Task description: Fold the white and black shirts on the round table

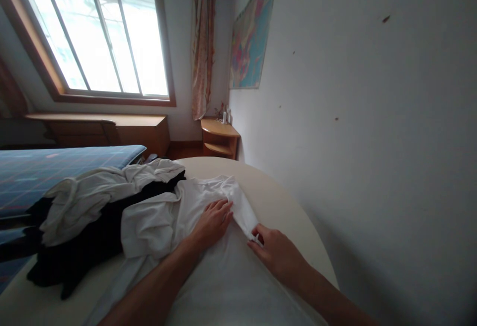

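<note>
A white shirt (223, 276) lies spread over a round cream table (278, 194), its collar end toward the far side. My left hand (214, 220) rests palm down on the upper part of the shirt, fingers stretched out on the cloth. To its right, my right hand (274, 251) pinches the end of the shirt's right sleeve between thumb and fingers. The left sleeve (147, 224) lies bunched and wrinkled beside the dark clothes.
Black clothing (89, 236) and a crumpled light grey garment (85, 199) lie at the table's left. Beyond are a blue plaid mattress (67, 167), a wooden desk (145, 120) and a corner shelf (219, 128). A white wall (354, 167) stands close on the right.
</note>
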Action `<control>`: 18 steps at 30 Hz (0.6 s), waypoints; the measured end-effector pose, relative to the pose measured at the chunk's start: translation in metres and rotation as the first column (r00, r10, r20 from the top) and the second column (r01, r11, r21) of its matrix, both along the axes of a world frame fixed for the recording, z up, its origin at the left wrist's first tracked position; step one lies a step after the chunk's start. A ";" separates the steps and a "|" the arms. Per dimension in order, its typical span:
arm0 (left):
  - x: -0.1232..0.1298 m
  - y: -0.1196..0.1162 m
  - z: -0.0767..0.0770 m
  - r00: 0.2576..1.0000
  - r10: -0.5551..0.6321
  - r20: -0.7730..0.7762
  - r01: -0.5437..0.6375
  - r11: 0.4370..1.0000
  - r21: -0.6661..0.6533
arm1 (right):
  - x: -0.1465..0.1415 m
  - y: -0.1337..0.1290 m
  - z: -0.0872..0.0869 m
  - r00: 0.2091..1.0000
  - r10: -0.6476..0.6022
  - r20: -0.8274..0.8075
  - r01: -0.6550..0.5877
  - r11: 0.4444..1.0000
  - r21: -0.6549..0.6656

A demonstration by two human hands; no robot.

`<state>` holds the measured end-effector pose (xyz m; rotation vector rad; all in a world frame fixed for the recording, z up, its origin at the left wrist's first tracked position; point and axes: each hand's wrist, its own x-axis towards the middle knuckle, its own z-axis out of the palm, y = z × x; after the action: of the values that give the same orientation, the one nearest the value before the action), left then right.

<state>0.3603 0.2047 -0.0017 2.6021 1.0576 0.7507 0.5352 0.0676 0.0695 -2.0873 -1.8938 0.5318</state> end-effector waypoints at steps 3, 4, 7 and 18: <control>0.002 0.006 -0.003 0.995 0.068 0.079 -0.065 0.997 -0.040 | -0.007 -0.004 0.003 0.964 0.071 -0.256 -0.044 0.993 0.109; 0.002 0.009 -0.005 0.990 0.090 0.108 -0.085 0.995 -0.052 | -0.009 -0.006 0.002 0.945 0.109 -0.308 -0.076 0.990 0.116; 0.001 0.017 -0.012 0.977 0.134 0.167 -0.121 0.989 -0.084 | -0.013 -0.012 -0.006 0.923 0.196 -0.332 -0.190 0.981 0.050; 0.000 0.023 -0.021 0.970 0.168 0.177 -0.167 0.986 -0.021 | -0.028 -0.013 -0.006 0.868 0.245 -0.432 -0.292 0.955 -0.045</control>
<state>0.3604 0.2273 -0.0226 2.4074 1.2319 0.9965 0.5077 0.0545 0.0633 -1.5927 -1.9265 1.0791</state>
